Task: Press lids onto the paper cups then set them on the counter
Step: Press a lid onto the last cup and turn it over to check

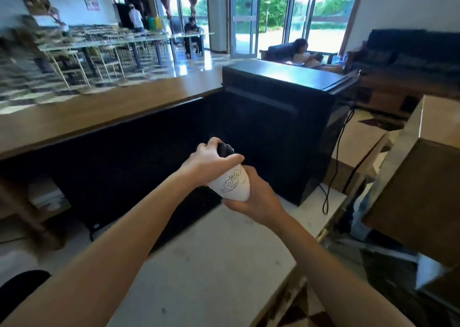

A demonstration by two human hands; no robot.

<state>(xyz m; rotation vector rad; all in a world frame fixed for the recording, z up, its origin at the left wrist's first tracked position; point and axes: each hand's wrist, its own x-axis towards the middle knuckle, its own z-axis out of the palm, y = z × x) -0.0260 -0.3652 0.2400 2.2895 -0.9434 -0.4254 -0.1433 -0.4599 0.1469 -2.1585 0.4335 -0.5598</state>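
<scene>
Paper cup: tilted, in the air above the white worktop.
Right hand: wrapped round the cup's base.
Left hand: clasped over the black lid at the cup's top.

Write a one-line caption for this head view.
Left hand presses a black lid onto a white paper cup gripped by the right hand, above a white counter.

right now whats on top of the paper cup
A black lid sits at the mouth of the white paper cup, with the left hand clamped over it. The hand covers the rim, so how well the lid is seated cannot be seen. The right hand holds the cup's base.
</scene>
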